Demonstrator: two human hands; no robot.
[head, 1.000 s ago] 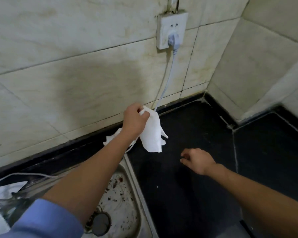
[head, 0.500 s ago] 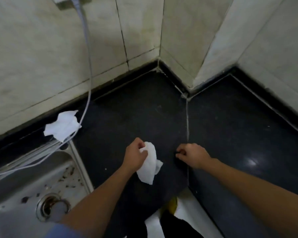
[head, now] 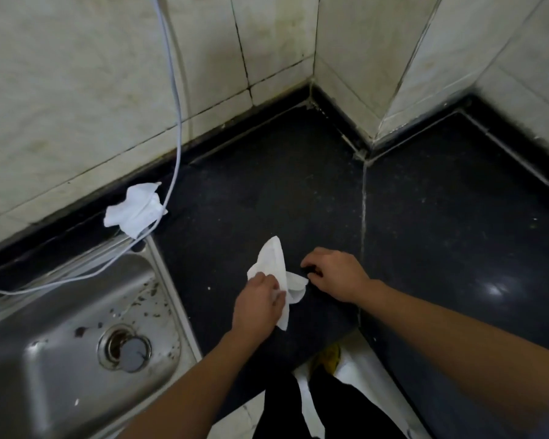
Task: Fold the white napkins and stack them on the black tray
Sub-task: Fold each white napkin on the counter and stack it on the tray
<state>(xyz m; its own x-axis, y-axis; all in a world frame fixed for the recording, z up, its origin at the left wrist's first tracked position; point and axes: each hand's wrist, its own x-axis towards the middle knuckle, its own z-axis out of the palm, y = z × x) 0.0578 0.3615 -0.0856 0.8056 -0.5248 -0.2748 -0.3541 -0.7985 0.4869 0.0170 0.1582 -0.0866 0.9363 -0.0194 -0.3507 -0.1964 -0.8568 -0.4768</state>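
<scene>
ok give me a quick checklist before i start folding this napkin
1. Left hand grip on the napkin: ok, held.
2. Napkin flat on the counter: not ok, bunched up.
3. Right hand pinching its corner: cannot tell.
4. Black tray in view: not ok, none seen.
5. Second napkin free to pick up: not ok, a cable crosses its edge.

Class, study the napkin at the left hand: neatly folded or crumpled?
Crumpled. The napkin lies in uneven, bunched flaps on the black counter, gripped by the left hand; no squared fold shows.
</scene>
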